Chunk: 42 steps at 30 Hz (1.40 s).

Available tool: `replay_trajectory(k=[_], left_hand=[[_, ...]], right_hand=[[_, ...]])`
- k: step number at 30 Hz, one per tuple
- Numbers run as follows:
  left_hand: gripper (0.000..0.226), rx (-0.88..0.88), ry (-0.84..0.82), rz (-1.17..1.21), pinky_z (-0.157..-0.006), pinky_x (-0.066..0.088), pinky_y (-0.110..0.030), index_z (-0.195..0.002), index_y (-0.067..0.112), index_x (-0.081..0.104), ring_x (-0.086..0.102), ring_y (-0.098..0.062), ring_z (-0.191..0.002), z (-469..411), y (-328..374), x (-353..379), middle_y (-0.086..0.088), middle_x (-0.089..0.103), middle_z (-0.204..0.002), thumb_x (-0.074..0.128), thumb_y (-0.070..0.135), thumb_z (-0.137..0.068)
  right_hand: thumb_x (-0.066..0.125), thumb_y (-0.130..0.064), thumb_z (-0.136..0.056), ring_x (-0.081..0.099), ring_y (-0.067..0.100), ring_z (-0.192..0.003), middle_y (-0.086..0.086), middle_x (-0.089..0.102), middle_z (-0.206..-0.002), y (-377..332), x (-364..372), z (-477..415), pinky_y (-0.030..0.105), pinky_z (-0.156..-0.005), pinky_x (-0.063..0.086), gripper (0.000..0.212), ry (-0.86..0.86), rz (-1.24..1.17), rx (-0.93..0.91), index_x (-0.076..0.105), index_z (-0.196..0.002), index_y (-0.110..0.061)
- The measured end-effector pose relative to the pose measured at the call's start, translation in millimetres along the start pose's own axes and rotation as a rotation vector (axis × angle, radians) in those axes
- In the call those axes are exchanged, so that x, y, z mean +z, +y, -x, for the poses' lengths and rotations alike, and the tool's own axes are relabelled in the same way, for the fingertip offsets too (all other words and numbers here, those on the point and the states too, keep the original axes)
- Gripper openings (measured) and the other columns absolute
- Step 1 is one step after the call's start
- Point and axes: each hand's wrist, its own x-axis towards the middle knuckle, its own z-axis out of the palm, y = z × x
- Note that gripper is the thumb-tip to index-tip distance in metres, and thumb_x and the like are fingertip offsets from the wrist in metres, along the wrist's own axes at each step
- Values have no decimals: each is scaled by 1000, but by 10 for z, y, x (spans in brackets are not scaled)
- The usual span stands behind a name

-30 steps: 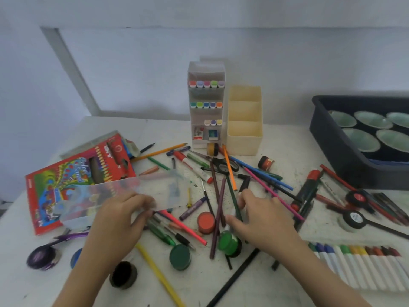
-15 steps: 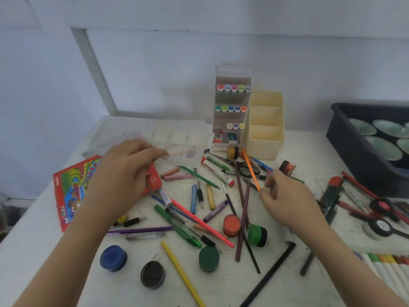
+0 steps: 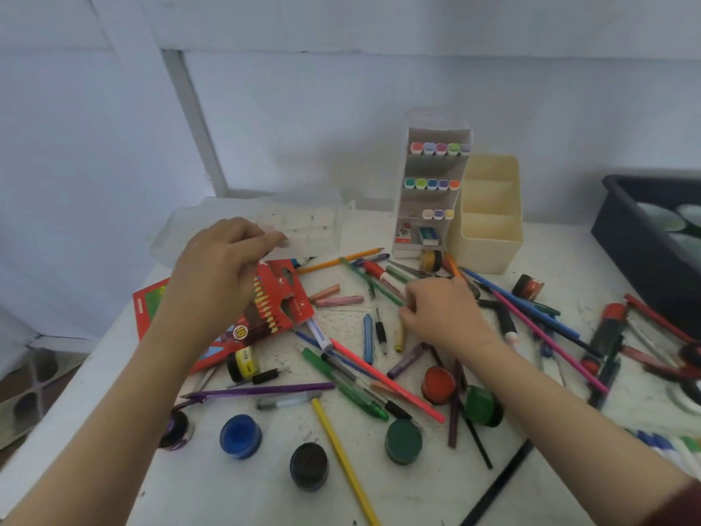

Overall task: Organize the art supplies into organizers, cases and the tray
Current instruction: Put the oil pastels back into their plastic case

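The left hand (image 3: 220, 271) pinches the near edge of the clear case (image 3: 307, 225) between thumb and curled fingers (image 3: 271, 241). It holds the case lifted and roughly level above the far-left part of the surface (image 3: 265, 472). The case extends away from those fingertips toward the wall, probably held up so it can take loose items without settling on the clutter. Directly beneath that hand's fingers lies the red pencil box (image 3: 284, 301). The right hand (image 3: 444, 317) is lowered palm-down into the scattered pens, its fingers (image 3: 411, 298) curled at a green pen (image 3: 373, 284) and a red-and-white marker (image 3: 381, 273). I cannot tell whether they have closed on anything, since the hand is blurred and covers its own tips. Beyond those fingers stand the white marker organizer (image 3: 432, 191) and, just beside it, the cream organizer (image 3: 489, 222), whose compartments look empty. Well off to the outer side of the right fingers sits the dark tray (image 3: 645, 241). Nearer the person than either hand's fingers lie paint pots (image 3: 241, 436) and more pencils. Judging from the spread, sorting has hardly begun, and the likely step is gathering pens for the case.
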Motion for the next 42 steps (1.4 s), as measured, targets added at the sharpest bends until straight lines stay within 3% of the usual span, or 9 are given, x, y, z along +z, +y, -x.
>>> replay_trajectory(k=[7, 12, 16, 19, 22, 27, 30, 34, 42], left_hand=[[42, -2, -43, 13, -64, 51, -45, -103, 3, 72, 59, -34, -76, 91, -112, 8, -14, 65, -85, 56, -23, -74], [42, 16, -50, 41, -65, 51, -41, -103, 4, 72, 60, -33, -76, 107, -119, 50, -13, 65, -85, 55, -22, -75], [38, 32, -45, 66, -66, 53, -43, -103, 4, 72, 61, -31, -76, 108, -99, 66, -11, 66, -86, 46, -9, -78], [40, 21, -61, 79, -67, 52, -40, -104, 4, 72, 60, -29, -77, 101, -76, 85, -11, 66, -86, 53, -20, -78], [40, 20, -70, 94, -69, 50, -37, -103, 5, 72, 60, -27, -77, 89, -60, 103, -10, 66, -86, 57, -21, -77], [38, 38, -84, 99, -68, 51, -37, -103, 5, 72, 60, -26, -76, 85, -35, 137, -10, 66, -85, 59, -20, -77], [39, 39, -89, 104, -70, 50, -36, -104, 4, 72, 60, -26, -76, 77, -21, 145, -10, 66, -86, 59, -20, -77], [40, 48, -99, 114, -68, 50, -36, -104, 5, 72, 60, -25, -76, 67, 2, 167, -10, 66, -85, 59, -21, -76], [47, 114, -156, 116, -58, 49, -33, -104, 7, 72, 59, -26, -70, 32, 195, 290, -9, 65, -82, 60, -23, -69]], right_hand=[[50, -32, -92, 55, 19, -79, -5, 51, -79, 51, -199, 195, 33, -69, 39, 15, 34, -104, 86, 47, -90, -17], [46, -45, -93, 51, 11, -68, -6, 54, -73, -511, -304, 709, 23, -61, 40, 29, -192, -264, -230, 49, -78, -21], [45, -41, -93, 46, 26, -67, 4, 50, -67, -804, -99, 996, 32, -73, 24, 35, -234, -86, -446, 50, -73, -13], [49, -34, -88, 36, 24, -55, 2, 40, -55, -826, 68, 1030, 38, -84, 26, 32, -219, 24, -503, 49, -65, -12], [47, -26, -86, 28, 20, -49, 2, 35, -52, -812, 116, 1040, 40, -89, 14, 30, -238, 50, -483, 44, -60, -11], [44, -34, -87, 52, 18, -60, 1, 58, -65, -726, -130, 885, 31, -84, 24, 29, -192, -160, -329, 57, -71, -14], [43, -36, -87, 52, 9, -60, -6, 57, -65, -442, -375, 604, 25, -81, 30, 23, -102, -347, -178, 54, -74, -20], [46, -28, -91, 44, 10, -60, -7, 48, -69, 81, -542, 278, 25, -65, 36, 20, 0, -163, -36, 41, -73, -23], [49, -30, -91, 51, 15, -73, -4, 58, -78, 477, -344, 174, 31, -79, 28, 13, -11, 19, 76, 52, -82, -20]])
